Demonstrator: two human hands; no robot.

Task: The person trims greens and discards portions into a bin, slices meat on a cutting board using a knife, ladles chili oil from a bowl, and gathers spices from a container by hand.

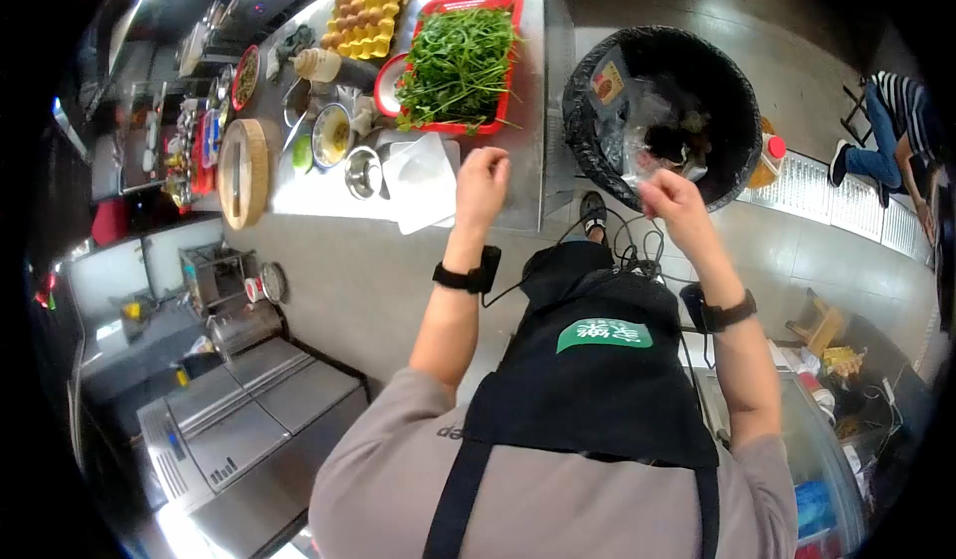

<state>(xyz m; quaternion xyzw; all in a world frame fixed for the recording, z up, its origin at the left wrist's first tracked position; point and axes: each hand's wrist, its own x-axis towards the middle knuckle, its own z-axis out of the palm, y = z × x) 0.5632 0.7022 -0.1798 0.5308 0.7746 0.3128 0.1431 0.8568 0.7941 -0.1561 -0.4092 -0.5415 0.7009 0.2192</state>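
My left hand [482, 189] is loosely curled over the front edge of the metal table, with nothing seen in its fingers. Just beyond it stands a red basket [517, 21] heaped with leafy greens [453, 66]. White cutting boards [423, 176] lie to its left. My right hand [672, 201] is closed in a pinch at the near rim of a bin lined with a black bag [732, 71]. Whether its fingertips hold anything small I cannot make out. Inside the bin are clear plastic packaging [622, 126] and scraps.
On the table are an egg tray [368, 16], a bottle [319, 64], metal bowls [363, 173] and a round wooden board [257, 173]. A container with a red lid [776, 147] stands right of the bin. Another person [886, 131] is at far right. Cables [637, 245] hang before my apron.
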